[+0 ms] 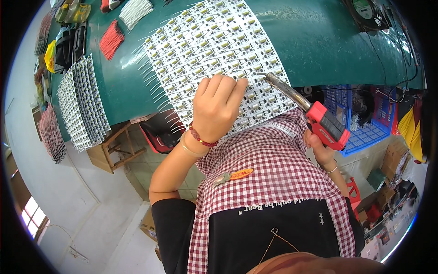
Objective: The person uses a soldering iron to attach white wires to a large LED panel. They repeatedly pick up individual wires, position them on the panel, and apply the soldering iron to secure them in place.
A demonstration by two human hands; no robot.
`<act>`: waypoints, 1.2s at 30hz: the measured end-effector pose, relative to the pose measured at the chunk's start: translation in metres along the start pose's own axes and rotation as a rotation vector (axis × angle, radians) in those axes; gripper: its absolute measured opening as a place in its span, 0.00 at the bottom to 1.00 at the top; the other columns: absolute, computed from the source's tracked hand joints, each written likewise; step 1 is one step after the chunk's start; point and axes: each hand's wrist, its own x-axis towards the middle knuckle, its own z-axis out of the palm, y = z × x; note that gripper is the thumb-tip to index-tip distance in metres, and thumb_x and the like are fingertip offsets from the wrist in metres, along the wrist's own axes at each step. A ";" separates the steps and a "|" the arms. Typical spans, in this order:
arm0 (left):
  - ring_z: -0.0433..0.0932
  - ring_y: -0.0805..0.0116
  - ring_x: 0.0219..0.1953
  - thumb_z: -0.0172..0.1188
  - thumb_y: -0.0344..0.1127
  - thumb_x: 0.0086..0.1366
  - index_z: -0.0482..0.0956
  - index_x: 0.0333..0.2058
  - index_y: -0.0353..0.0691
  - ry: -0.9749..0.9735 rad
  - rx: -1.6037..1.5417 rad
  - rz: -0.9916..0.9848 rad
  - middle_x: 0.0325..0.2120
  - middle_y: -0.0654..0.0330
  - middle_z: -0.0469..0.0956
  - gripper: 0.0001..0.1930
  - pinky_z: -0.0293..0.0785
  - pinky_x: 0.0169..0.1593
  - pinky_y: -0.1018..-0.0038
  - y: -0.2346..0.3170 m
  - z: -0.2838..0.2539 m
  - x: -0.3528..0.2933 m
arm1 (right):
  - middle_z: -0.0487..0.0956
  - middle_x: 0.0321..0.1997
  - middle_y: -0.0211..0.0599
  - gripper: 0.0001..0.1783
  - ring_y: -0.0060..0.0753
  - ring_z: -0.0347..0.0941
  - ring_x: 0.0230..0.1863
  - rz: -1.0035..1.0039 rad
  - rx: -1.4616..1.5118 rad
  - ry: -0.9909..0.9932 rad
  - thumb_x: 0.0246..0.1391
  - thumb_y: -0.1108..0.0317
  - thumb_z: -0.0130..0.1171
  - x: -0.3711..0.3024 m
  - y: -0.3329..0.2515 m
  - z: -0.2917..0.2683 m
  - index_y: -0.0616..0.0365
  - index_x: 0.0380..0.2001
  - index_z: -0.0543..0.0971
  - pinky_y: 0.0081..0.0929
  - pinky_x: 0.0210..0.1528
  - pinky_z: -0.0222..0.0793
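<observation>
A large white panel of small circuit boards (196, 59), with rows of components and white wires sticking out along its left edge, lies on the green table and reaches over its near edge. My left hand (218, 105) is closed low over the panel's middle, fingers curled and pressed together; what they pinch, if anything, is hidden. My right hand (320, 148) grips a red and black soldering gun (326, 125) beyond the panel's right edge. Its metal barrel points up and left, with the thin tip over the panel just right of my left fingers.
At the left, several stacked panels (82, 102) lie near bundles of red wires (111, 39), white wires (136, 12) and pinkish wires (51, 132). A round black fan-like device (366, 14) with cables stands at the far right. Blue crates (365, 137) sit below the table's right side.
</observation>
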 end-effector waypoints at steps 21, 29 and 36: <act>0.70 0.64 0.30 0.58 0.21 0.46 0.80 0.33 0.37 -0.063 -0.150 -0.001 0.24 0.60 0.67 0.12 0.68 0.34 0.69 -0.009 0.016 -0.003 | 0.79 0.36 0.33 0.13 0.26 0.73 0.35 0.050 -0.293 0.036 0.53 0.73 0.64 -0.009 0.012 -0.004 0.62 0.42 0.79 0.25 0.38 0.69; 0.70 0.64 0.30 0.58 0.22 0.46 0.80 0.33 0.37 -0.077 -0.145 0.001 0.24 0.60 0.67 0.12 0.67 0.34 0.70 -0.009 0.015 -0.002 | 0.78 0.33 0.34 0.11 0.27 0.74 0.32 0.022 -0.373 0.049 0.52 0.74 0.63 -0.009 0.011 -0.002 0.62 0.40 0.79 0.25 0.36 0.69; 0.70 0.66 0.28 0.58 0.21 0.46 0.81 0.33 0.39 -0.087 -0.080 0.018 0.24 0.63 0.69 0.13 0.65 0.33 0.71 -0.009 0.013 0.001 | 0.76 0.31 0.30 0.07 0.23 0.71 0.32 0.014 -0.136 0.069 0.57 0.75 0.59 -0.007 0.006 0.001 0.65 0.38 0.78 0.24 0.36 0.68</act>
